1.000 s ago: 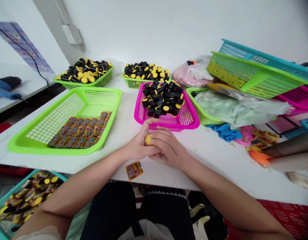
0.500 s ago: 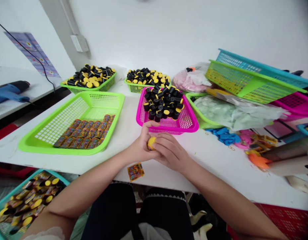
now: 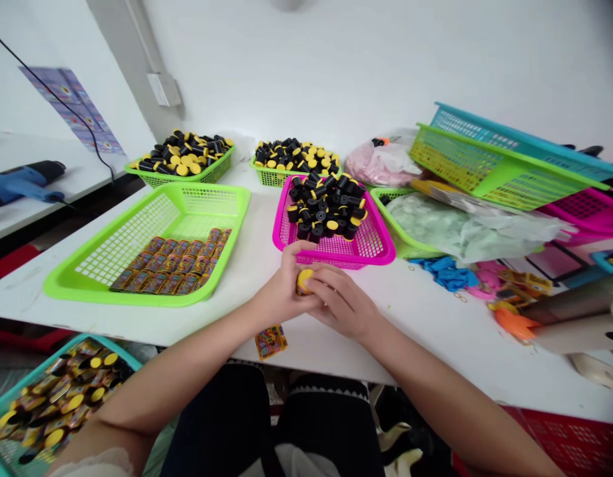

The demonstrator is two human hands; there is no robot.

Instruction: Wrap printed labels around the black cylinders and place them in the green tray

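Note:
Over the table's front part, my left hand (image 3: 285,291) and my right hand (image 3: 343,301) meet around a small yellow-capped cylinder (image 3: 304,282). Its round yellow end faces up between my fingers; the rest of it is mostly hidden. My left index finger points up, the other fingers closed about the cylinder. Just below my hands, a printed orange wrapper (image 3: 271,342) lies at the table edge. Straight beyond them stands a pink basket (image 3: 378,255) heaped with black cylinders (image 3: 326,205) with yellow caps.
To the left, a green basket (image 3: 77,291) holds flat rows of printed wrappers (image 3: 171,265). Two more green baskets of cylinders stand at the back. A teal basket (image 3: 130,358) sits low at left. Stacked baskets (image 3: 485,165), bags and a blue heat gun (image 3: 25,182) flank the table.
The camera view has shifted slightly. My hands stay together around the same cylinder, with only a small movement of the fingers.

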